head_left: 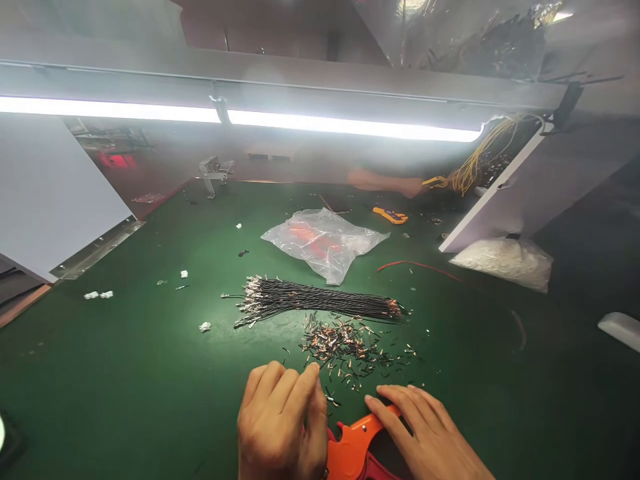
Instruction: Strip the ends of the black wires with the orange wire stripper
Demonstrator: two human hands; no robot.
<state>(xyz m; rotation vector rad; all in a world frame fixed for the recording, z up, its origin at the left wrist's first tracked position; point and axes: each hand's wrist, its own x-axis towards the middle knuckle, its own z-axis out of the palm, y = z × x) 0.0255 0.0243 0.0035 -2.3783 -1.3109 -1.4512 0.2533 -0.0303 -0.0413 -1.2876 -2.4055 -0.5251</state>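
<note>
An orange and red wire stripper [349, 448] lies at the bottom edge, partly cut off by the frame. My right hand [425, 430] is on its orange handle, the fingers bent over the handle's end. Beside the tool's head, my left hand [277, 417] is closed, thumb against the curled index finger; whatever it pinches is hidden. Beyond my hands a heap of short black and copper wire offcuts [340, 340] is scattered. Behind that lies a bundle of black wires [320, 299], with metal terminals at the left end and copper at the right.
A clear plastic bag [325, 240] with orange contents lies farther back, near yellow pliers [390, 215]. A red wire [415, 264] and a bag of white pieces [505, 260] are right. Another person's blurred arm [385, 181] reaches in behind. A lamp [350, 127] spans above.
</note>
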